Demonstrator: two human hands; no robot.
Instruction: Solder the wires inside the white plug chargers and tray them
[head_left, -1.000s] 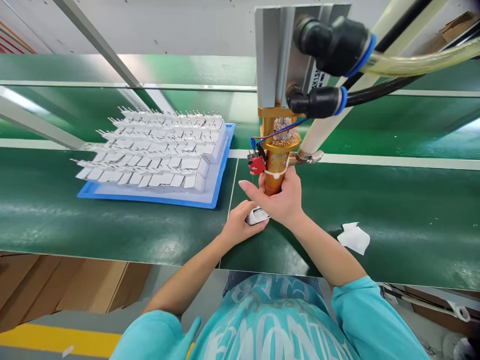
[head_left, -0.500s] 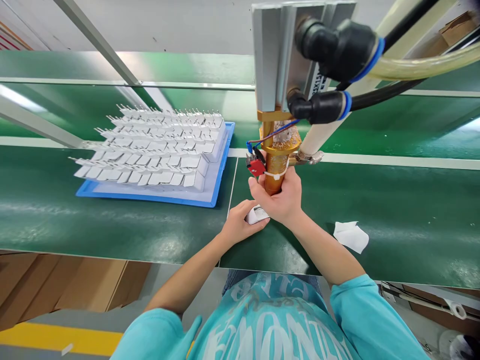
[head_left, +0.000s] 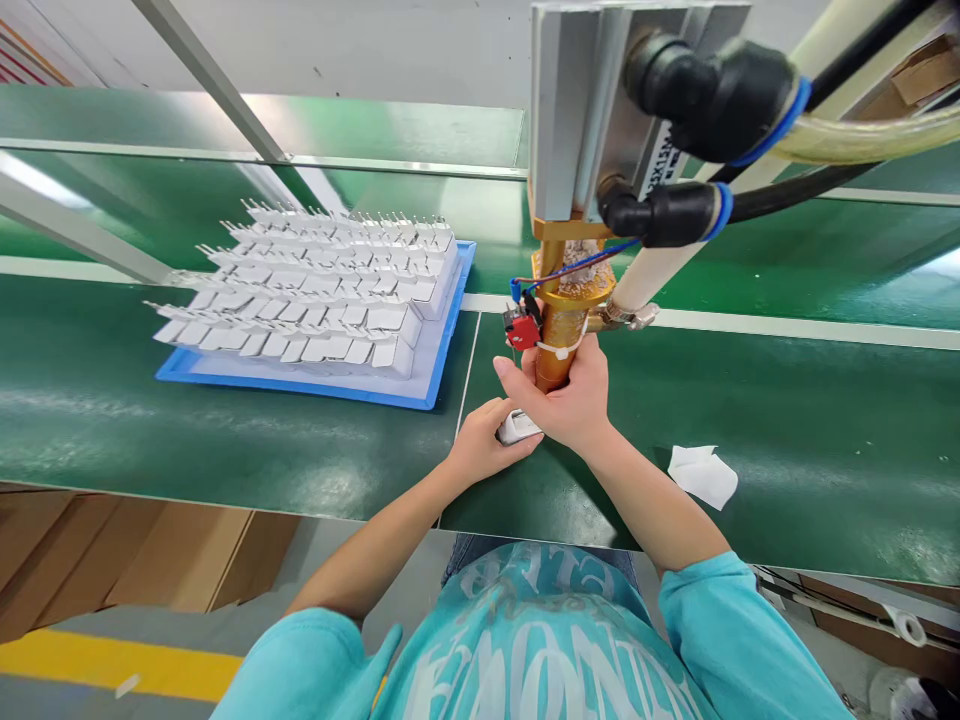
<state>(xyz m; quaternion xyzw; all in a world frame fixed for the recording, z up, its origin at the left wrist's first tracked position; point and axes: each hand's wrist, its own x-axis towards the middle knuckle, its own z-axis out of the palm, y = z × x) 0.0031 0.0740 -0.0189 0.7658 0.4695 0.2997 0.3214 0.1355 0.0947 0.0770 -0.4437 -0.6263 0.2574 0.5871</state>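
My left hand (head_left: 486, 438) grips a small white plastic housing (head_left: 517, 427), its fingers on the near and far sides, just above the green bench. Wrapped around the lower end of a gold-coloured pneumatic dispensing tool (head_left: 553, 368), my right hand (head_left: 574, 400) has its thumb pointing left. The tool hangs from a silver air cylinder (head_left: 570, 110), and a small red switch (head_left: 520, 328) is strapped to its side. The tool's tip and the right end of the housing are hidden behind my right hand.
At the left, a blue-rimmed tray (head_left: 300, 392) carries rows of white parts (head_left: 322, 290) with thin pins or wires sticking up. A scrap of white paper (head_left: 703, 475) lies to the right. Black hoses (head_left: 806, 190) run off the cylinder. Cardboard boxes (head_left: 172, 560) stand below the bench.
The tool and cylinder appear slightly farther right in the picture, with a small shift of the view. Both hands keep the same grips.
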